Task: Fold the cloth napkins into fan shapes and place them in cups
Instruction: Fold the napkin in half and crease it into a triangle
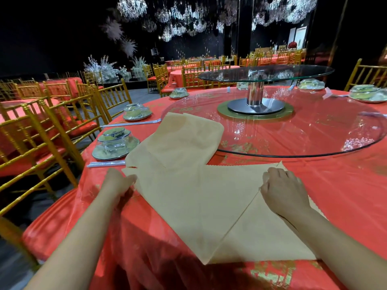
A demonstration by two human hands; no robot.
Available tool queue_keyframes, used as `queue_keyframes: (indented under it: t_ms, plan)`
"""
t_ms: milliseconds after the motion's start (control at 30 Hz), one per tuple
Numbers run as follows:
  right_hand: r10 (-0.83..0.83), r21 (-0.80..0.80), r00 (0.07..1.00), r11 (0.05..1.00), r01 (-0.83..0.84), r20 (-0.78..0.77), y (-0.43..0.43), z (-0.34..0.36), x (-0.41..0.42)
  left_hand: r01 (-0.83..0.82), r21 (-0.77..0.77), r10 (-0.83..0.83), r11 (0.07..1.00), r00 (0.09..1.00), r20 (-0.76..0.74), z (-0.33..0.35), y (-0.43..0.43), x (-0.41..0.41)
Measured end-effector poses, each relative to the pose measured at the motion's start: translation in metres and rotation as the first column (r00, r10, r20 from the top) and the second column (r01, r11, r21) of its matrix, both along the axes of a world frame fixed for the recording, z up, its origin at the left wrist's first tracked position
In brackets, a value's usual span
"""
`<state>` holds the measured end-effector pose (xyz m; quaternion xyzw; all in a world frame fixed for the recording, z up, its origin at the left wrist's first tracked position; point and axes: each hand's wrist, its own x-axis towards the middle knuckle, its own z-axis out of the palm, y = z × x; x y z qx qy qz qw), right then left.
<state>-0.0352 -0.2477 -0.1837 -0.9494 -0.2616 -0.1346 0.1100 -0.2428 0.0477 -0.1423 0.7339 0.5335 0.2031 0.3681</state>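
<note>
The beige napkin [188, 206] looks light, limp and easily creased; the left hand [120, 183] pinches its left corner, the right hand [282, 191] its folded edge; corners probably grip best.

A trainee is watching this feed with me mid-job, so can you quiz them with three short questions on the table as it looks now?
1. True or false: the napkin in front of the person is already pleated into a fan.
2. The pile of beige cloth lies: A) on a chair; B) partly on the glass turntable; C) inside a cup.
3. Which hand is at the napkin corner nearest the wrapped chopsticks?
Key: 1 false, it lies flat, folded diagonally; 2 B; 3 the left hand.
</note>
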Motion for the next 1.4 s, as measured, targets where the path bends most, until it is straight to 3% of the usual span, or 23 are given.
queue_keyframes:
  t_ms: [67,133,233,333,433,533,767,867,1000,1100,1300,1400]
  plan:
    - [-0.003,0.022,1.0,1.0,0.004,-0.016,-0.001,0.001,-0.001,-0.001,-0.168,0.026,0.986,0.989,0.144,0.003,-0.002,0.003]
    - [0.0,0.052,0.999,0.999,0.003,-0.043,-0.001,0.002,0.0,0.018,-0.211,0.037,0.977,0.967,0.251,0.003,0.0,0.003]
    - [0.009,0.097,0.996,0.995,-0.001,-0.086,-0.003,0.002,0.001,0.051,-0.115,-0.002,0.992,0.917,0.398,0.016,-0.01,0.008]
    - [0.014,0.15,0.991,0.989,0.006,-0.132,-0.003,0.005,0.002,0.144,0.079,-0.164,0.986,0.871,0.463,0.035,-0.037,0.034]
    - [0.016,0.164,0.989,0.986,0.009,-0.149,-0.004,0.006,0.002,0.295,0.334,-0.408,0.895,0.844,0.349,0.043,-0.08,0.074]
    - [0.018,0.199,0.987,0.98,0.014,-0.16,-0.005,0.005,0.003,0.47,0.415,-0.569,0.779,0.809,0.15,0.035,-0.126,0.122]
    - [0.05,0.252,0.977,0.968,0.003,-0.205,-0.008,0.006,0.007,0.618,0.335,-0.606,0.712,0.781,-0.153,-0.008,-0.192,0.183]
    - [0.058,0.256,0.98,0.967,-0.007,-0.192,-0.008,0.005,0.008,0.704,0.21,-0.674,0.678,0.71,-0.205,-0.002,-0.2,0.183]
    - [0.054,0.218,0.981,0.976,-0.011,-0.188,-0.008,0.006,0.006,0.836,0.071,-0.745,0.545,0.521,-0.417,0.029,-0.182,0.173]
    - [0.05,0.215,0.98,0.977,-0.007,-0.191,-0.007,0.008,0.005,0.847,0.077,-0.734,0.525,0.497,-0.464,0.031,-0.172,0.164]
    - [0.053,0.224,0.978,0.974,-0.006,-0.203,-0.008,0.008,0.004,0.799,0.283,-0.667,0.531,0.6,-0.442,0.001,-0.18,0.159]
    - [0.063,0.24,0.971,0.971,-0.007,-0.229,-0.008,0.008,0.006,0.798,0.315,-0.669,0.514,0.603,-0.435,0.0,-0.187,0.164]
